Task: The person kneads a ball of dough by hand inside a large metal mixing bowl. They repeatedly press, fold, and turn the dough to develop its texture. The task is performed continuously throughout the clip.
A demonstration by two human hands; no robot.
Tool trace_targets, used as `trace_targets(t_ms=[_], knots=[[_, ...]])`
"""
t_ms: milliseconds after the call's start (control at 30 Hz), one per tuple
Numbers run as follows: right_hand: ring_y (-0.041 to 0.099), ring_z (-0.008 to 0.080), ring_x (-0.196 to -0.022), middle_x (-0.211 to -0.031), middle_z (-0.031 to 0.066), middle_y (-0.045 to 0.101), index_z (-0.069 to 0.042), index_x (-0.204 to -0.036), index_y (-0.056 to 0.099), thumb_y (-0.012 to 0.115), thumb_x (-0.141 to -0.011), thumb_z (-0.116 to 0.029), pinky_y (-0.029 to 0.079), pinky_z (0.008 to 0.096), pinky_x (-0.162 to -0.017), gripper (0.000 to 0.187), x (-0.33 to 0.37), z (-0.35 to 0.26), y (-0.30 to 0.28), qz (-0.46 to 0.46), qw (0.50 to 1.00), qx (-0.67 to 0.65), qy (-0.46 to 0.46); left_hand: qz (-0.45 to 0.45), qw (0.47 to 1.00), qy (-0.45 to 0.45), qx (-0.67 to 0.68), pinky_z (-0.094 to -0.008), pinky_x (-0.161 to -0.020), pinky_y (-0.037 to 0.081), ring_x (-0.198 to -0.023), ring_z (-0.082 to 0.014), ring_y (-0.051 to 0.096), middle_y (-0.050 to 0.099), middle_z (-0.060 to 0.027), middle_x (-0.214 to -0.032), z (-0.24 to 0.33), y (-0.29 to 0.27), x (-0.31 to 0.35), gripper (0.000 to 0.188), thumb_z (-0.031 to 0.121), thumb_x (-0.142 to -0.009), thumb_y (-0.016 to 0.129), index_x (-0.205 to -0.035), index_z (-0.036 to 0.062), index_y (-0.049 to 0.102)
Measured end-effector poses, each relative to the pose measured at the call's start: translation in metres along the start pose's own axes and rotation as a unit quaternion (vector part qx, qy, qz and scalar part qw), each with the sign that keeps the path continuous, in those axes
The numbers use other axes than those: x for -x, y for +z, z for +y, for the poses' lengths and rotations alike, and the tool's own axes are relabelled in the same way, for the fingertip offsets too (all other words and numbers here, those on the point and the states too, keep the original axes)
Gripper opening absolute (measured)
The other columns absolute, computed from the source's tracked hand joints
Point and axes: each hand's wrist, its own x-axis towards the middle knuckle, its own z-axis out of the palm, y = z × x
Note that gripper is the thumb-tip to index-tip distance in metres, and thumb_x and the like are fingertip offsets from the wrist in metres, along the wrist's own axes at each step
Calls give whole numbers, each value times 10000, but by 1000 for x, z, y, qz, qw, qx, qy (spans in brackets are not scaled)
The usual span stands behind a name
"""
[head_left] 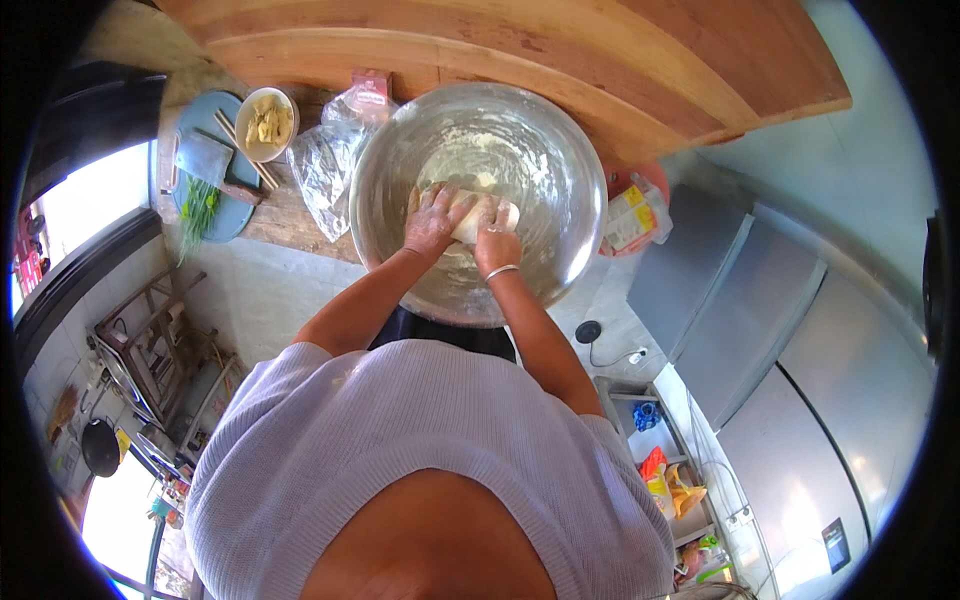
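A pale lump of dough point(467, 229) lies in a large, shiny metal basin point(570, 235) whose inside is smeared with flour. My left hand point(433, 222) rests on the dough's left part, fingers spread and dusted white. My right hand point(496, 242) has its fingers bent over the dough's right part, close beside the left one. A light bangle point(502, 271) circles my right wrist. The dough's underside is hidden, and my hands cover much of its top.
Left of the basin lie a clear plastic bag point(325, 175), a bowl of yellowish pieces point(268, 122), and a blue board point(237, 215) with a cleaver point(203, 157), chopsticks point(236, 140) and green stalks point(200, 208). A wooden panel point(520, 55) borders the far side. Grey cabinets point(760, 310) stand right.
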Motion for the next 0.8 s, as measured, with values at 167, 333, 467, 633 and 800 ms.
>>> trace_targets(t_ms=[167,333,467,633,800], knots=[[629,349,-872,-1284,271,409,-65,-1323,352,658,-733,-220,539,393,-677,683,-66,17,-14,-10,1000,-17,-20,-29,999,-15,23,-523,-937,344,-1131,-304,427,477,-95,-1170,-14,-12,-56,831,360,-532,798,-1275,252,443],[626,369,-829,-1109,239,531,-72,-1198,420,792,-568,-426,527,415,-685,813,-100,21,-15,4,999,-32,-25,-48,998,-21,17,-487,-866,383,-1123,-298,433,483,-99,-1153,-25,-12,-85,784,342,-536,797,-1238,229,465],[572,402,-986,-1236,243,472,-34,-1214,434,765,-625,-365,506,442,-750,752,-113,34,-27,-110,990,-77,-31,-95,993,-66,34,-485,-921,353,-1191,-325,404,461,-136,-1255,-20,-8,-93,817,408,-560,784,-1266,191,434],[277,412,-1280,-1342,261,338,-8,-1338,310,710,-681,-235,473,441,-855,802,7,5,5,168,974,-114,-103,-239,948,128,167,-475,-1036,278,-1246,-386,336,366,-204,-1345,-35,-39,-51,1044,408,-524,802,-1392,151,284],[440,396,-1164,-1255,248,450,-26,-1189,495,684,-693,-201,417,426,-919,559,88,15,-14,-28,957,-243,-155,-129,986,32,-105,-619,-1000,227,-1265,-336,340,307,-157,-1407,20,-14,32,611,355,-792,550,-1361,237,360]])
